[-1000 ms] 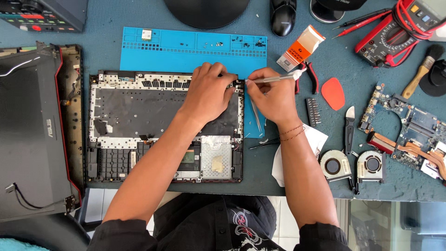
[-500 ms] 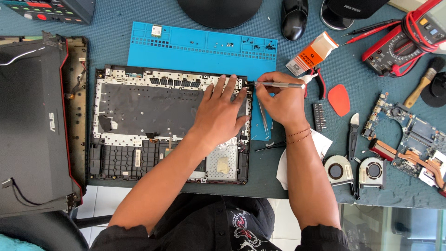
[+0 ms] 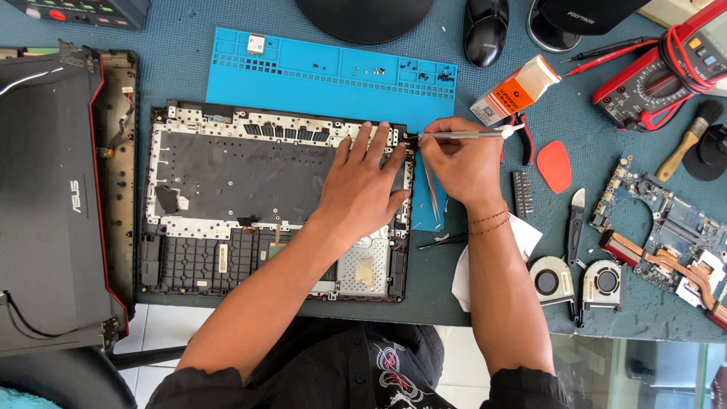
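Note:
An opened laptop base point(image 3: 227, 189) lies upside down on the blue-grey table, its dark keyboard backing and metal frame exposed. My left hand point(image 3: 367, 185) rests flat on its upper right part, fingers spread. My right hand point(image 3: 462, 159) grips a slim metal tool point(image 3: 469, 135) held horizontally, its tip touching the base's top right corner. A pair of tweezers point(image 3: 432, 189) lies under the right hand on the blue mat point(image 3: 318, 72).
The laptop lid point(image 3: 57, 204) lies at left. To the right are a glue tube point(image 3: 515, 91), red pry pick point(image 3: 555, 165), cutters, two fans point(image 3: 575, 282), a motherboard point(image 3: 666, 235), brush and red multimeter point(image 3: 666, 68). A mouse point(image 3: 485, 30) sits at top.
The view has shifted slightly. My right hand has lowered the tool tip onto the base's top right corner; my left hand has stayed pressed on the base.

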